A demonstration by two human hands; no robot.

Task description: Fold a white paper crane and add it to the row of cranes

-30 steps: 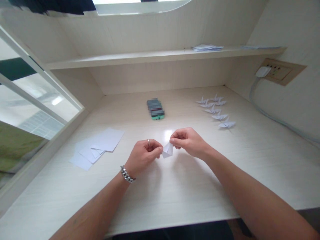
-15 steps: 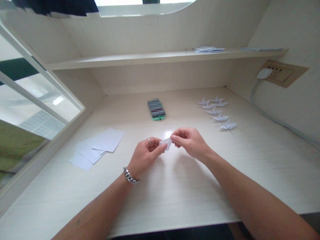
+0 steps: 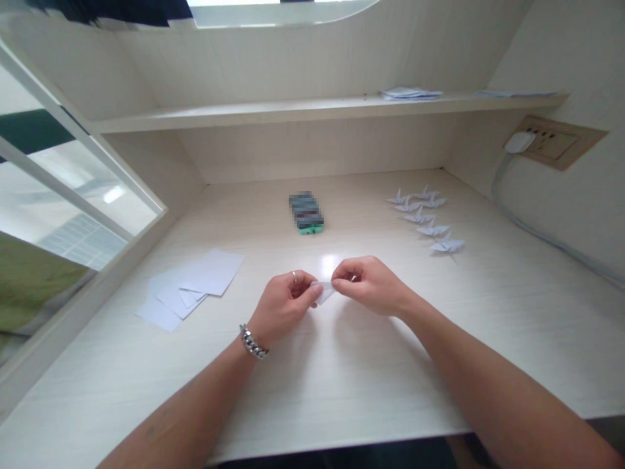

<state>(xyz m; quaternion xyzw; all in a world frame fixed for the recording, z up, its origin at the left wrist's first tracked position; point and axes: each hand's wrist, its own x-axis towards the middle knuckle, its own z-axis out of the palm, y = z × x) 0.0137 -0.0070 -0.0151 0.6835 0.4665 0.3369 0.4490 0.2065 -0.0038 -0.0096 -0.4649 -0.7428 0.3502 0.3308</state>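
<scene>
A small piece of folded white paper (image 3: 324,294) is held between my two hands, just above the desk. My left hand (image 3: 288,299), with a ring and a chain bracelet, pinches its left side between thumb and fingers. At its right corner, my right hand (image 3: 368,285) has thumb and forefinger closed on the paper, the other fingers curled in. Part of the paper is hidden behind the fingers. Several white folded paper cranes (image 3: 432,230) stand in a loose line beyond my right hand.
Loose white paper sheets (image 3: 209,273) lie overlapping on the left. A blurred-out dark object with a green edge (image 3: 306,212) sits mid-desk. Papers (image 3: 411,94) rest on the shelf (image 3: 273,116). A plugged-in cable (image 3: 527,229) runs along the right wall from the socket (image 3: 561,142).
My right hand has moved slightly down and left, and the folded paper has tilted flatter between my fingers. My left hand stays nearly in place. The paper cranes and loose sheets have not moved.
</scene>
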